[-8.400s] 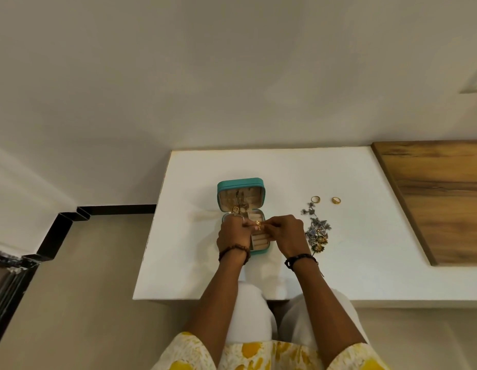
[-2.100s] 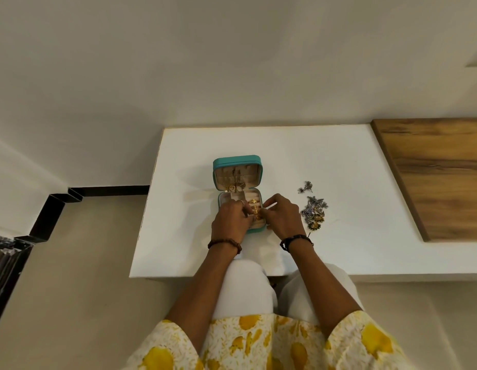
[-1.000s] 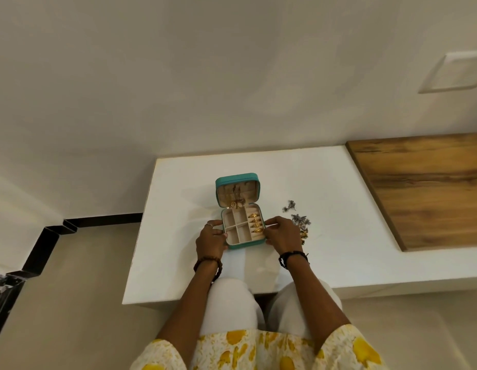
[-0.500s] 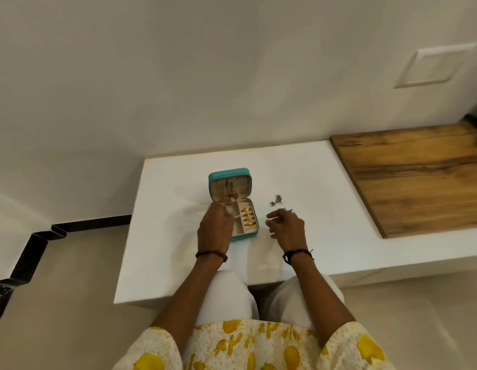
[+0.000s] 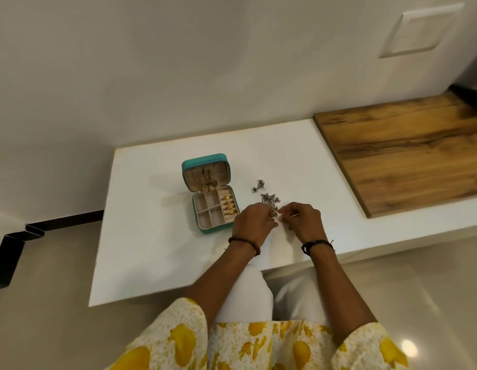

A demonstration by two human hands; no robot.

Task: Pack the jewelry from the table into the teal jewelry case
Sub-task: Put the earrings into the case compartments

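The teal jewelry case (image 5: 212, 193) lies open on the white surface (image 5: 152, 249), nearer its back-left corner than its front edge, lid propped up toward the wall with chains hanging inside, and a row of gold rings (image 5: 229, 206) already seated in the right-hand slot of the tray; the four square compartments beside them look unfilled. Just right of the case sits a tangled cluster of small dark earrings (image 5: 269, 199), with a smaller loose clump (image 5: 258, 185) a little further back. My left hand (image 5: 252, 222) and my right hand (image 5: 302, 221) meet over the near edge of that cluster, fingertips drawn together as if pinching at one piece, though whether either has truly closed on something is too small for me to tell. I judge the job here is to tease a single earring free. I should hold the pile down lightly with one hand and lift with the other, slowly, so hooks do not drag neighbours along or flick them toward the front edge. Then I carry it low to a vacant compartment.
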